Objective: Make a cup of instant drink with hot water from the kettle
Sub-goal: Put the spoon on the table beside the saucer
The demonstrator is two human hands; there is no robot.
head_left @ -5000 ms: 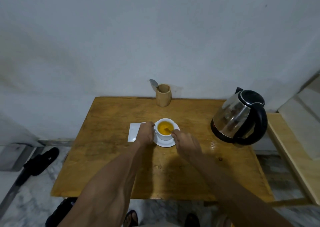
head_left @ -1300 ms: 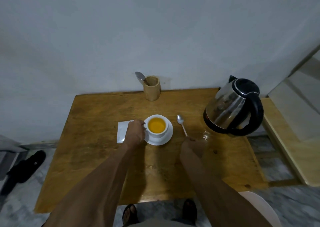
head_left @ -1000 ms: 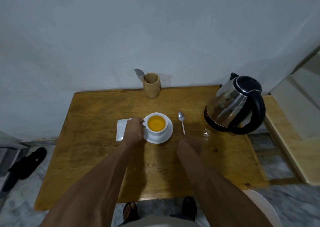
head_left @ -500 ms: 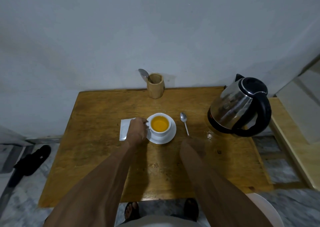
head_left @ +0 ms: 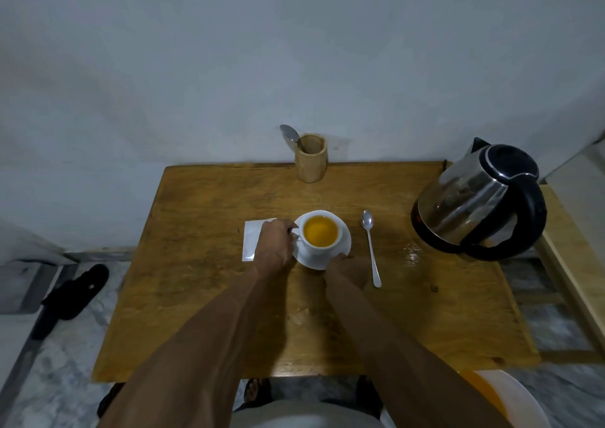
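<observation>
Grey wall behind a wooden table (head_left: 203, 296). Steel kettle (head_left: 471, 201) at the table's right edge. Left hand (head_left: 273, 242) closed around the handle of the white cup (head_left: 320, 233) of orange drink, which stands on a saucer (head_left: 343, 251) at mid-table; right hand (head_left: 348, 269) touches the saucer's near rim, its grip not discernible. Wooden holder (head_left: 311, 162) at the rear; sachet (head_left: 251, 241) left of the cup; spoon (head_left: 371, 247) lying right of the saucer.

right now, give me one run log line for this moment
stage: drink mixed | left hand: on cup handle | right hand: at saucer edge | spoon: on table, right of saucer | kettle: upright
</observation>
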